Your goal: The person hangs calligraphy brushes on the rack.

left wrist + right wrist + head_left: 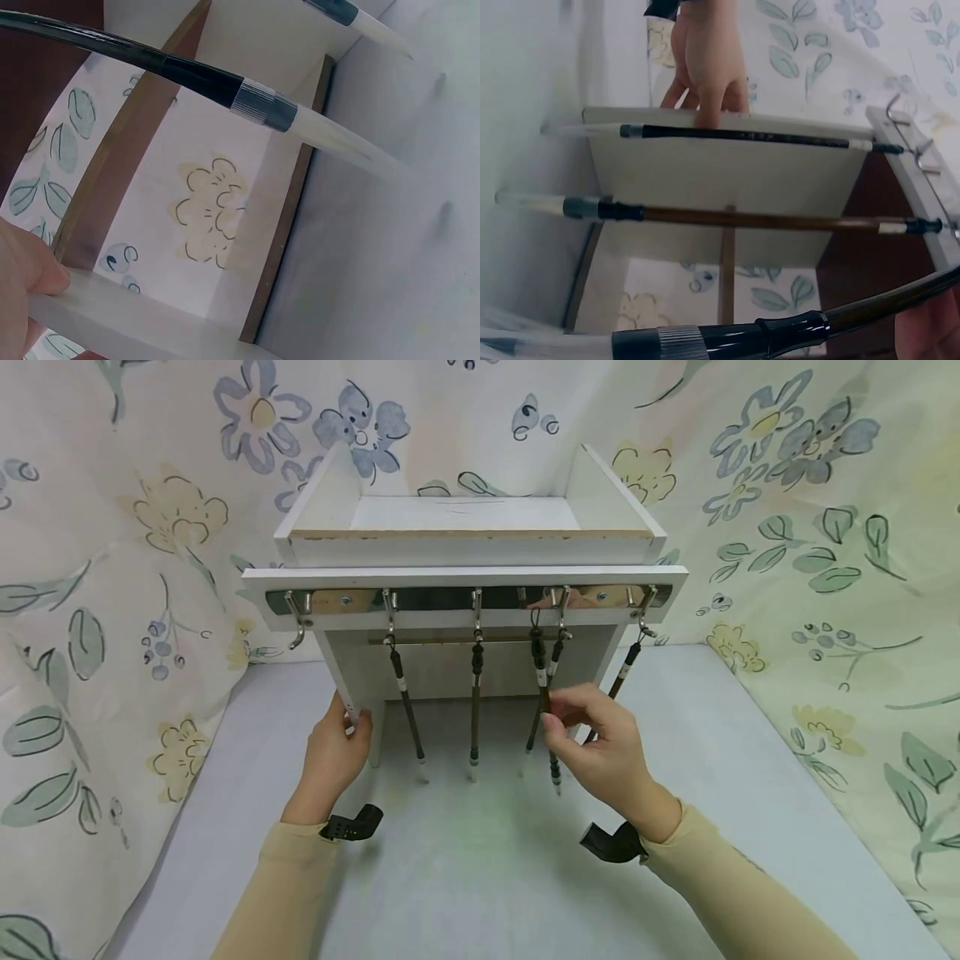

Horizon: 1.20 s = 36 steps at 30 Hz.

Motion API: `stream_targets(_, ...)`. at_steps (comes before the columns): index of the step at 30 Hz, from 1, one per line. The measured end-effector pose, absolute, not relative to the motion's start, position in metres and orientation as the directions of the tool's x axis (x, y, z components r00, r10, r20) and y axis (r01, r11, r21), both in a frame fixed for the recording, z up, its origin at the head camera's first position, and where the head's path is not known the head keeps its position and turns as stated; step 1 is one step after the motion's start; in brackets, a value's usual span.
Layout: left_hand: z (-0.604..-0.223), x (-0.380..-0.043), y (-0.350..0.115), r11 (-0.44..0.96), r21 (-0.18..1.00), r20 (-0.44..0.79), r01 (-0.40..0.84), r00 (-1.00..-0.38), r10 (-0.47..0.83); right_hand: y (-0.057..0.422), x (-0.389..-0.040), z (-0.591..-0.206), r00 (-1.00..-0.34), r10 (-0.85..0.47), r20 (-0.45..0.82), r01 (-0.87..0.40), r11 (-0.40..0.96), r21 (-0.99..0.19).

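My right hand (600, 735) pinches the handle of a brown calligraphy brush (538, 653), which points bristles down. Its hanging loop shows just left of the fourth hook (562, 606), in front of the metal strip. The right wrist view shows its dark collar (769, 337) and pale bristles near the bottom. With thumb and fingers, my left hand (337, 756) grips the left side panel of the white wooden rack (465, 577). More calligraphy brushes hang from the hooks: one (408, 706) near the left hand, one (476, 693) in the middle, others behind and beside the right hand.
The leftmost hook (296, 622) is bare. An open tray (465, 514) forms the rack's top, and a wooden crossbar runs behind the brushes. A white table (465, 877) lies below; floral cloth (825, 568) hangs behind and at the sides.
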<state>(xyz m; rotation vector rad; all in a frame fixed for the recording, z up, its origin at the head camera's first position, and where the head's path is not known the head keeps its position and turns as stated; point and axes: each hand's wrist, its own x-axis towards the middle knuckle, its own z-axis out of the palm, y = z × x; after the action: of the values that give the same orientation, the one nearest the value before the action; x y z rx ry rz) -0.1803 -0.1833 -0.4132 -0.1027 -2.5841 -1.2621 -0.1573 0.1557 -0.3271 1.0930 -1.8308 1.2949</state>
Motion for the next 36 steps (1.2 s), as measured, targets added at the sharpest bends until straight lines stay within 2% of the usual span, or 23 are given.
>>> stream_targets(5, -0.413, -0.18, -0.183, 0.621, 0.765, 0.262, 0.173, -0.964, -0.053, 0.15, -0.165, -0.34, -0.465, -0.298, 0.834, -0.885, 0.184, -0.428)
stream_targets(19, -0.414, -0.181, -0.184, 0.621, 0.769, 0.241, 0.153, -0.969, -0.061, 0.112, -0.157, -0.339, -0.494, -0.45, 0.744, -0.859, 0.124, -0.496)
stream_targets(30, -0.413, -0.18, -0.185, 0.631, 0.76, 0.249, 0.154, -0.967, -0.063, 0.078, -0.161, -0.343, -0.45, -0.509, 0.733, -0.877, 0.097, -0.471)
stream_targets(36, -0.413, -0.181, -0.183, 0.638, 0.758, 0.238, 0.135, -0.968, -0.078, 0.058, -0.161, -0.337, -0.452, -0.547, 0.705, -0.873, 0.111, -0.474)
